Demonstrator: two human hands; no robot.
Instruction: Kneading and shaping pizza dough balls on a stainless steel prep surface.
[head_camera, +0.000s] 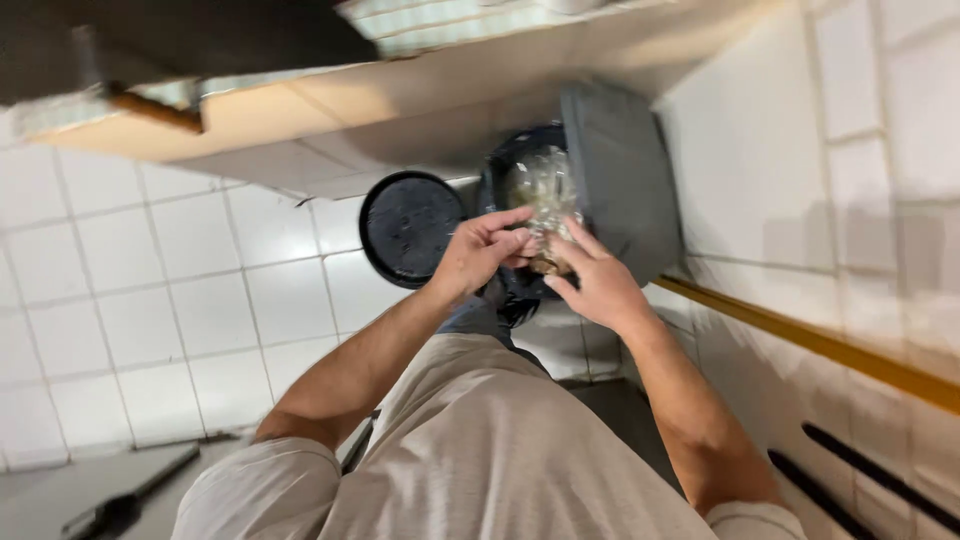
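Note:
Both my hands meet over an open dark bin (515, 160) on the white tiled floor. My left hand (478, 252) and my right hand (596, 280) pinch a crumpled clear plastic bag (545, 205) with brownish scraps inside, held just above the bin's mouth. The bag's lower part is hidden behind my fingers. The picture is blurred by motion.
A round black lid (410, 225) lies on the floor left of the bin. A grey box-shaped container (620, 170) stands right of the bin, against a white tiled wall with a yellow strip (800, 340). A tiled counter edge (300, 110) overhangs above. A dark long-handled tool (120, 505) lies at bottom left.

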